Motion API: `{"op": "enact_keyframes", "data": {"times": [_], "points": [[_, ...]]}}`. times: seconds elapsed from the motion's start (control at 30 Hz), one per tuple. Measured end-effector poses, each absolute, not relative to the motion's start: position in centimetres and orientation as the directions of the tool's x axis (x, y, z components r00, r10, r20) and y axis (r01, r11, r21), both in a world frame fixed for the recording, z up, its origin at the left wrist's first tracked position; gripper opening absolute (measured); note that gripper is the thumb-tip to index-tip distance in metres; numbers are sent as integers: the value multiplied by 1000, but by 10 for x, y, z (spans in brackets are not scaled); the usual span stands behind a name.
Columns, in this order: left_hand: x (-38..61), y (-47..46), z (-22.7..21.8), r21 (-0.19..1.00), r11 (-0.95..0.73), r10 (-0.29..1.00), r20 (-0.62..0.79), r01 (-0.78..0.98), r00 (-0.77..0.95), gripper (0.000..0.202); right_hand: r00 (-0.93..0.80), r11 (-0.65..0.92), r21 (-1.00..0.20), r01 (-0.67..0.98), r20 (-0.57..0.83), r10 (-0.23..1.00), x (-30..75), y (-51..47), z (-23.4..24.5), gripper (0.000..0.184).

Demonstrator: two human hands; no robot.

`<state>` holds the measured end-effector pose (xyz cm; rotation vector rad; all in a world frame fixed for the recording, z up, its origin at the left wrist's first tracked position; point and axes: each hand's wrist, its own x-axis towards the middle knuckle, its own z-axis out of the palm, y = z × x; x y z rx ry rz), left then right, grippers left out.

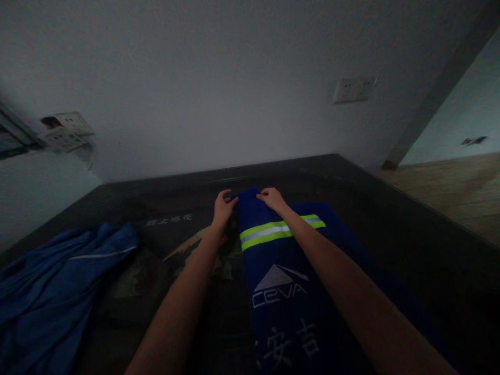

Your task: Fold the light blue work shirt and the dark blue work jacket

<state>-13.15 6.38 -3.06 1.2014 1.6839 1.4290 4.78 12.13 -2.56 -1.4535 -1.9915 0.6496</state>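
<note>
A dark blue work garment (336,234) with a yellow-and-silver reflective stripe and white lettering lies on a dark surface in front of me. My left hand (224,208) pinches the far left corner of its narrow folded end. At the right corner of that same end, my right hand (272,199) grips the cloth between thumb and fingers. The fabric between both hands is raised slightly at its far edge. My right forearm crosses over the stripe and hides part of the garment.
Another blue garment (70,265) lies crumpled at the left. The dark patterned surface (187,198) meets a pale wall (219,94) at the back. Wall sockets (354,89) are at the right, with more sockets (64,133) at the left. Wooden-looking floor (457,192) shows at the right.
</note>
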Motion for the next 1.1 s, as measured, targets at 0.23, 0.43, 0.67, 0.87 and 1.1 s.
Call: {"op": "enact_keyframes", "data": {"times": [0.23, 0.43, 0.67, 0.87, 1.1], "points": [[-130, 62, -37, 738, 51, 895, 265, 673, -358, 34, -147, 222, -596, 771, 172, 974, 45, 117, -45, 17], [-125, 61, -32, 726, 105, 957, 113, 680, -268, 47, -117, 226, -600, 767, 216, 969, 47, 114, -40, 21], [-122, 57, -39, 731, -21, 927, 270, 682, -260, 46, -145, 299, -498, 814, 325, 935, 49, 111, -39, 24], [-110, 46, -29, 347, 72, 914, 353, 935, -202, 46, -192, 355, -385, 852, 402, 895, 51, 100, -32, 30], [-73, 35, -34, 180, -7, 962, 268, 984, -42, 50, -506, 625, -235, 744, 412, 758, 45, 94, -34, 45]]}}
